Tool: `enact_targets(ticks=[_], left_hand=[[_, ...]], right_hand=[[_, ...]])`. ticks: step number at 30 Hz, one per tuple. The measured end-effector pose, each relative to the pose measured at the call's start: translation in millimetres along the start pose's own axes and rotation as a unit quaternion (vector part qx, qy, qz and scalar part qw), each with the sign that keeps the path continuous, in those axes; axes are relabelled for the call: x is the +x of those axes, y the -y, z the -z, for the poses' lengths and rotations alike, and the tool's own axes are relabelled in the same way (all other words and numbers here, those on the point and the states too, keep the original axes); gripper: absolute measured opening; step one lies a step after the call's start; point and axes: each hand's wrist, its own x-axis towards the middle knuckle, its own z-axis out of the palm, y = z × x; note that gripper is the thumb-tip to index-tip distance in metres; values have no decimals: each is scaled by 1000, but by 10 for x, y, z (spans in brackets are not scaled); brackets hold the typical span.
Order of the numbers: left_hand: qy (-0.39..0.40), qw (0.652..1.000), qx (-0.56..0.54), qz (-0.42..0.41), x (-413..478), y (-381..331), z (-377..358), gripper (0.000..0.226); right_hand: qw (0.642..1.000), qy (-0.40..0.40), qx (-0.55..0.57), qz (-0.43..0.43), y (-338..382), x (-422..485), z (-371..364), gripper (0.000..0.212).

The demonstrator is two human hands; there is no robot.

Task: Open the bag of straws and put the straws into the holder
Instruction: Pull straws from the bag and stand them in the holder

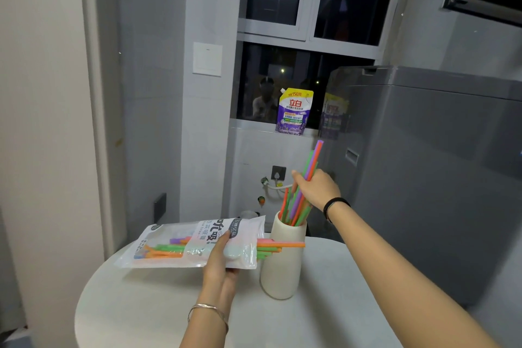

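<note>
Right hand (pixel 316 189) grips the straw bundle (pixel 296 206), whose lower ends sit in the holder (pixel 282 263) and lean toward 1 o'clock. Sideways leverage could tip the holder. Left hand (pixel 223 260) grips the bag (pixel 180 243) over the bench (pixel 141 305), mouth facing 3 o'clock. The bagged straws (pixel 279 246) poke out and may slide free. Holder interior, right fingertips and remaining count are unclear.

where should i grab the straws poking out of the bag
Pinch the bare ends of the straws jutting past the open mouth of the bag, coming from the right. They lie level, pointing that way, and the left hand grips the bag at its middle.
</note>
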Motion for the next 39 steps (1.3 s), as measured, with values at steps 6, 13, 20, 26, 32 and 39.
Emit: enact_targets(ticks=[6,13,20,26,32,39], left_hand=[[0,1000,6,-3,20,-15,-3,51],[-4,1000,7,0,-1,-26,-13,51],[-10,1000,2,2,-48,-32,-27,52],[-13,1000,11,5,-65,-32,-43,51],[-11,1000,14,-11,-74,-56,-65,51],[-33,988,89,-121,-121,-75,-95,48]], right_hand=[[1000,14,4,-7,-202,20,-203,18],[988,-37,151,11,-287,-45,-241,22],[986,-81,91,116,-257,-106,-237,43],[981,40,-142,128,-301,-148,-270,49],[936,-214,260,105,-137,-613,-387,21],[799,-53,565,-201,-51,-1024,-819,33]])
